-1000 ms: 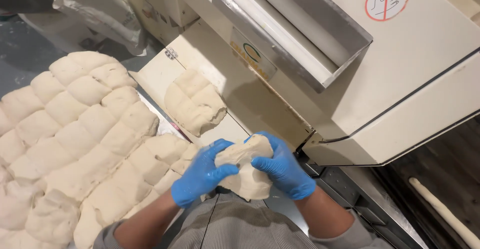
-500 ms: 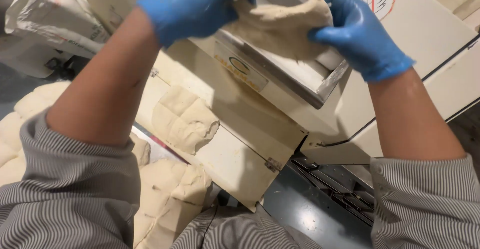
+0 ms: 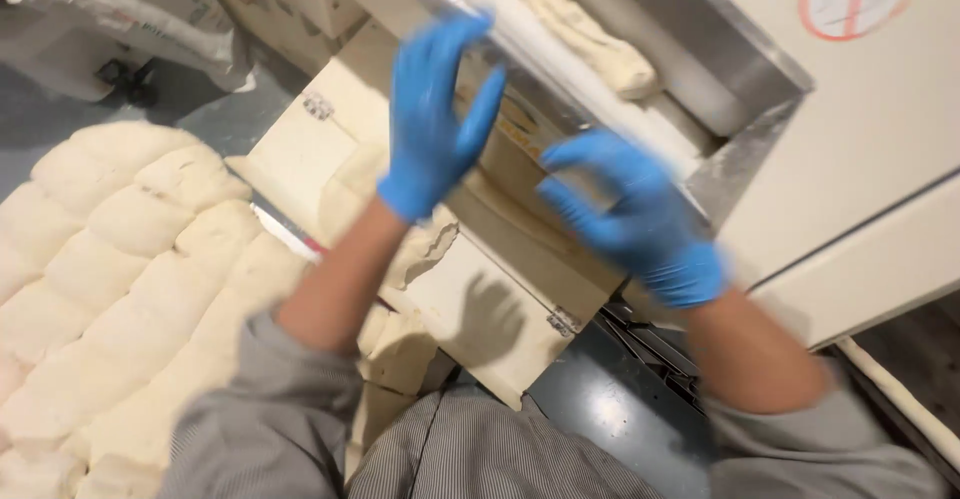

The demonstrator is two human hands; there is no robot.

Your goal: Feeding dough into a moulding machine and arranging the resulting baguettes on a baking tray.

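Two gloved hands (image 3: 440,119), one dough piece (image 3: 585,34)

A dough piece (image 3: 585,34) is lying in the machine's trough (image 3: 745,139), dough portions (image 3: 120,289) sitting on its left.

A cream-coloured dough machine (image 3: 870,159) carries most of it: a long flattened dough piece (image 3: 585,29) lies in its metal feed trough (image 3: 720,89) (up at the top). Below, on the sloped cream shelf (image 3: 500,329), another lump of dough (image 3: 425,244) rests. To the left, a bed of puffy dough portions (image 3: 110,269) lies packed together, each touching its neighbours.
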